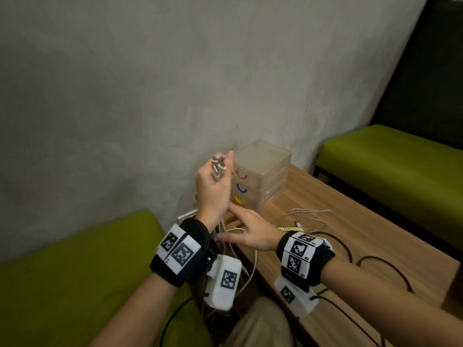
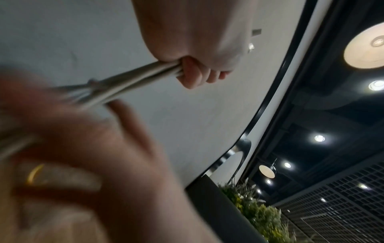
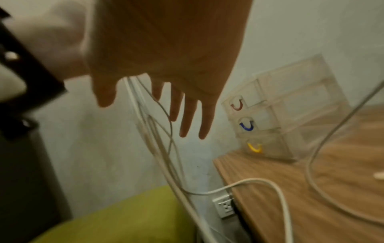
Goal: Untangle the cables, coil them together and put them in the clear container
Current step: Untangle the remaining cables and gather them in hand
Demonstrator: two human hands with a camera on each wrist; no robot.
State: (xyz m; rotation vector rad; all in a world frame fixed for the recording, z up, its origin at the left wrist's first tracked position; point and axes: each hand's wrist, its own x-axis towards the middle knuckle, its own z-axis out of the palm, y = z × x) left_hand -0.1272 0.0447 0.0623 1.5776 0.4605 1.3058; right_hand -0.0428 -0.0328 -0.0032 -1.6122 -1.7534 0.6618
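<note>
Taking the clear container (image 1: 261, 175) as the landmark, a small stack of three drawers with red, blue and yellow handles standing on the wooden table (image 1: 350, 236) against the grey wall (image 1: 150, 96): far to its left lies a green cushion (image 1: 75, 271), and just left of it, raised level with its top drawer, the left hand (image 1: 213, 189) is closed in a fist round a bundle of pale cables (image 1: 219, 169), their metal plug ends sticking up above the knuckles; in the left wrist view the bundle (image 2: 133, 77) leaves the fist taut and slants away toward the blurred right hand (image 2: 93, 148). Below the fist the strands hang down past the table's near-left corner, in front of a wall socket (image 3: 225, 206) set low beneath the container. In front of the container and lower than the left hand, the right hand (image 1: 248, 231) is spread flat, palm down, fingers straight and apart, reaching leftward toward the hanging strands; the right wrist view shows thin cables (image 3: 151, 125) running beside the fingers (image 3: 187, 115), though whether they touch is unclear. To the container's right front, more pale cable loops (image 1: 308, 216) lie loose on the wood, and nearer still black leads (image 1: 363, 261) trail from the wrist units; a second green cushion (image 1: 390, 156) sits beyond the table, to the container's right
</note>
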